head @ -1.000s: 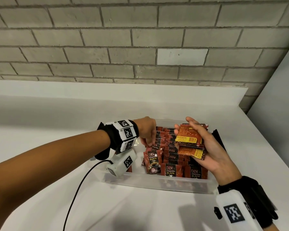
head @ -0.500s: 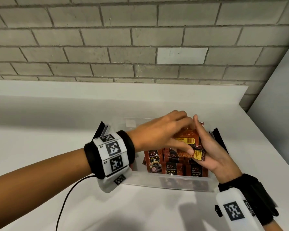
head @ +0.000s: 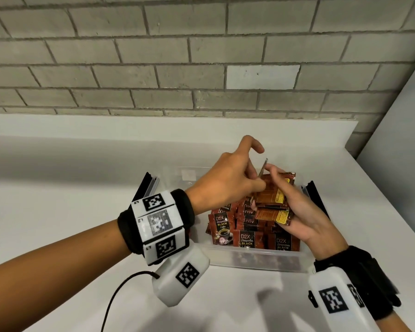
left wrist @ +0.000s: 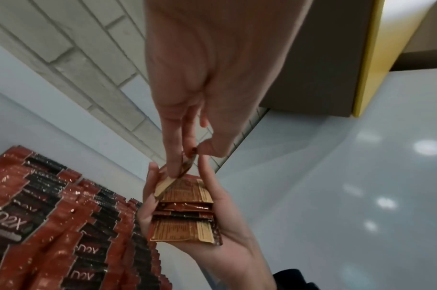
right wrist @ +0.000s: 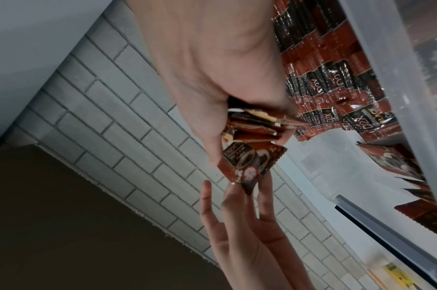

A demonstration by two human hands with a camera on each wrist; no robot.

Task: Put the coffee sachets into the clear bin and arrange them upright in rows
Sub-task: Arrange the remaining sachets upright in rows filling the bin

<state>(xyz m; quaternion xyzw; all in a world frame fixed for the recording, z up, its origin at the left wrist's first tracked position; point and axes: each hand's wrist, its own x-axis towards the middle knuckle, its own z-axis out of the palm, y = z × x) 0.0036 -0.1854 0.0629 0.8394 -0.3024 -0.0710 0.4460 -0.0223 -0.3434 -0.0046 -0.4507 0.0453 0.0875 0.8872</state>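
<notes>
A clear bin on the white counter holds several red-and-black coffee sachets standing in rows, also seen in the left wrist view. My right hand is raised over the bin's right side and grips a small stack of sachets, backs up. My left hand reaches across and pinches a single sachet by its edge at the top of that stack. The right wrist view shows this sachet face on, between the left hand's fingertips.
Black lid flaps stand up at the bin's left and right sides. A grey brick wall runs behind the counter, and a pale panel closes the right side. A black cable hangs from my left wrist.
My left hand left the sachets at the bin's left side, crossed to the right hand's stack, and now pinches one sachet and tilts it up off the stack.
</notes>
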